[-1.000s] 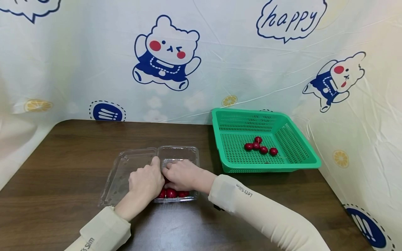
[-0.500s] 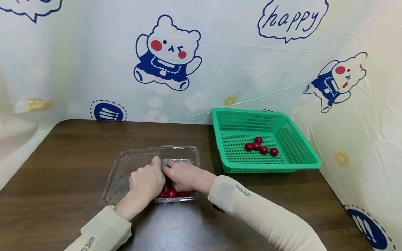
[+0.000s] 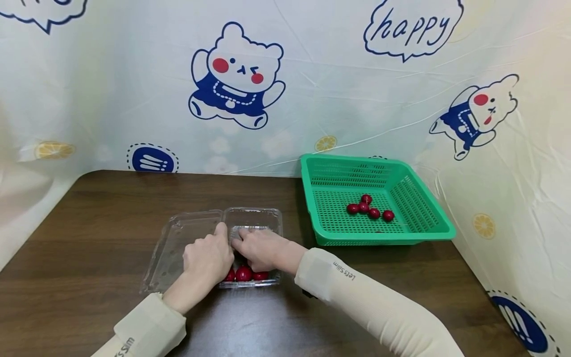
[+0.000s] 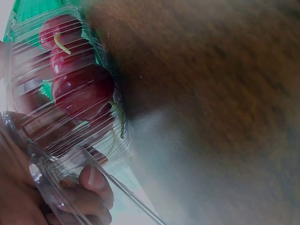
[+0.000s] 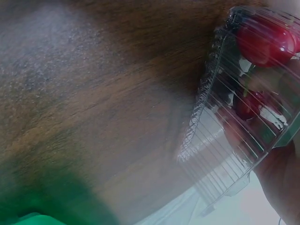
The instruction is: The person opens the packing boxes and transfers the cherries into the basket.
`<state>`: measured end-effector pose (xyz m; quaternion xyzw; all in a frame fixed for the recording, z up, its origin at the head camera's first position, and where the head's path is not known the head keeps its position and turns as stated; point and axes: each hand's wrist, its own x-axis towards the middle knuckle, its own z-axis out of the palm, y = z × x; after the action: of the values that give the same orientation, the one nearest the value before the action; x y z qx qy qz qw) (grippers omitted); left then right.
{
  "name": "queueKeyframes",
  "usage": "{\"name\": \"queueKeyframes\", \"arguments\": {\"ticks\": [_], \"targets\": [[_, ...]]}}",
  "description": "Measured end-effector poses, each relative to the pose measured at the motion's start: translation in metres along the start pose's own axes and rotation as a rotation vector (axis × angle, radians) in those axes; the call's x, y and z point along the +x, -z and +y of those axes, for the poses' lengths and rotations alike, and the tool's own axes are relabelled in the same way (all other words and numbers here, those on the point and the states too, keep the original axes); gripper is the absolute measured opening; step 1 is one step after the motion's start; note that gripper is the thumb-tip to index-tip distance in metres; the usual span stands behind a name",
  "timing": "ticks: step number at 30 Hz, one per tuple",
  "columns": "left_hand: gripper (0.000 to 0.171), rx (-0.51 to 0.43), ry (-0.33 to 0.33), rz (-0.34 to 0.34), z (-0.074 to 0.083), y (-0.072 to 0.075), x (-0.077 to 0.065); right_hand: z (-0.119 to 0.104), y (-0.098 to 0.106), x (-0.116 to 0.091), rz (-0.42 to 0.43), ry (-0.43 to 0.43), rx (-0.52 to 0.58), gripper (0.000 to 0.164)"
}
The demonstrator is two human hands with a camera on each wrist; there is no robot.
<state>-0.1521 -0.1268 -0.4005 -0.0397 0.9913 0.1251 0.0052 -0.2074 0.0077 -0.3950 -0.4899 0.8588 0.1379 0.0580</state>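
Note:
A clear plastic clamshell box (image 3: 252,214) lies with its lid (image 3: 180,253) folded out to the left. My left hand (image 3: 208,257) grips the box's left edge by the hinge, fingers (image 4: 96,187) curled there in the left wrist view. Dark red cherries (image 3: 244,273) line the near side of the box, some with stems, as seen through the ribbed wall. Inside the box is my right hand (image 3: 263,249), reaching down among the cherries. Through the wall in the right wrist view, its fingertips are by a cherry (image 5: 248,104); whether they pinch it is unclear.
To the back right stands a green slotted basket (image 3: 383,238) with several cherries (image 3: 364,208) on its floor. The brown wooden table (image 3: 120,218) ends at a printed cloth backdrop (image 3: 330,99) behind and at the right.
The right hand has shifted slightly inside the box, and its fingers no longer cover as much of the front cherries. The left hand keeps its grip in place.

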Motion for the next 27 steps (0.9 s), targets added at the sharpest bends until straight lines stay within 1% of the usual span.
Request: {"name": "queueKeyframes", "arguments": {"ticks": [4, 10, 18, 23, 27], "targets": [[0.014, 0.001, -0.003, 0.001, 0.000, -0.001, 0.000, 0.000, -0.001, 0.000, 0.003, 0.001, 0.001, 0.029], [0.015, 0.004, -0.007, 0.004, 0.000, -0.001, 0.001, 0.003, -0.002, 0.000, 0.007, 0.010, 0.038, 0.027], [0.014, 0.010, 0.003, -0.024, 0.001, -0.001, 0.001, 0.010, 0.001, -0.004, -0.010, 0.029, 0.081, 0.023], [0.017, 0.009, 0.008, -0.029, 0.001, -0.001, 0.001, 0.015, 0.004, -0.007, 0.007, 0.024, 0.041, 0.023], [0.019, 0.009, 0.007, -0.025, 0.000, -0.001, 0.001, 0.020, 0.009, -0.009, 0.046, 0.022, 0.028, 0.022]]}}
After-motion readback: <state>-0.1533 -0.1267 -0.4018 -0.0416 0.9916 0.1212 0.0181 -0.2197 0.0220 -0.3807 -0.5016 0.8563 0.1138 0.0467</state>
